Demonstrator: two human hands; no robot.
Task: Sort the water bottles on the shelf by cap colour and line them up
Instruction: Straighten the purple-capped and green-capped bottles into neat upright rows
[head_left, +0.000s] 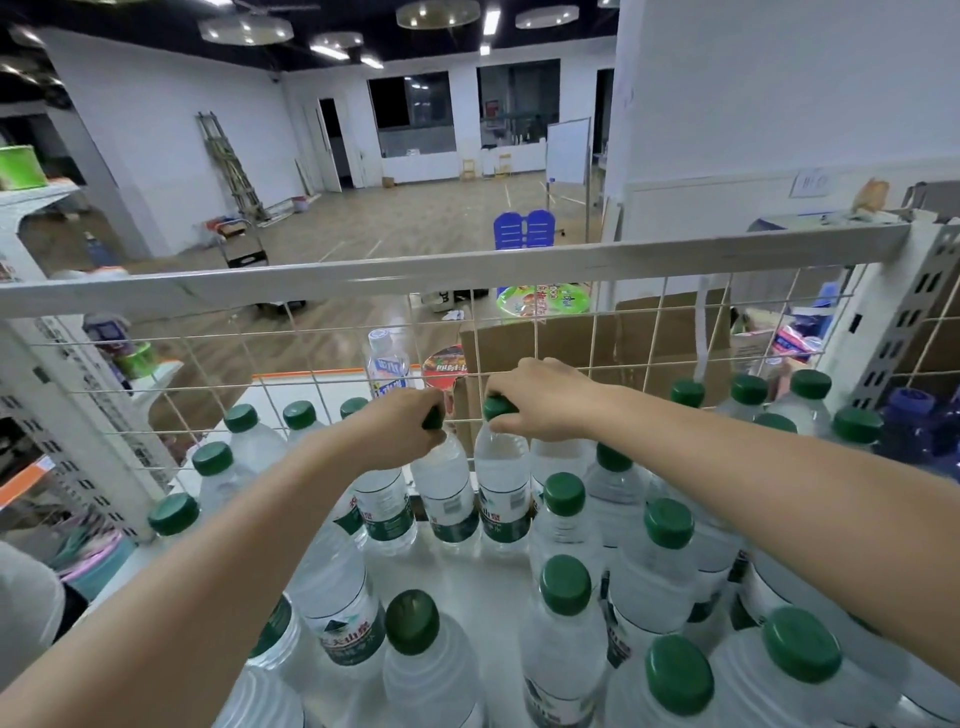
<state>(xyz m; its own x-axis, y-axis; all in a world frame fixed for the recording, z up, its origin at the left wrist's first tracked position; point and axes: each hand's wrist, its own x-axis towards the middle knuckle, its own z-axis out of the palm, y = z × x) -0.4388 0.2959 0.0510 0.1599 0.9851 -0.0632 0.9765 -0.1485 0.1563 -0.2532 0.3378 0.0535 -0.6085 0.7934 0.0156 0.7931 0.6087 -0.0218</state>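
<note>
White wire mesh (571, 332) backs the shelf (467, 577), a pale board crowded with clear plastic water bottles, nearly all green-capped. Near the back row stand the two in hand: the left bottle (447, 488) and the right bottle (503, 483), side by side and just touching, close against the mesh. Beyond the mesh a white-capped bottle (387, 361) stands apart, out of reach from this side.

Both bottles look full, so I judge them moderately heavy for their size, with thin walls that would dent under a squeeze and smooth sides that may slip. The rigid cap and neck are the sound places to hold for a short lift or slide; a lower hold round the labelled waist would steady a longer carry.

Left hand (400, 431) has its grip clenched round the green cap (434, 417) of the left bottle, fingers curled over the top. Right hand (540, 397) grasps the other cap (497, 406) likewise, fingers wrapped down over it from above.
</note>
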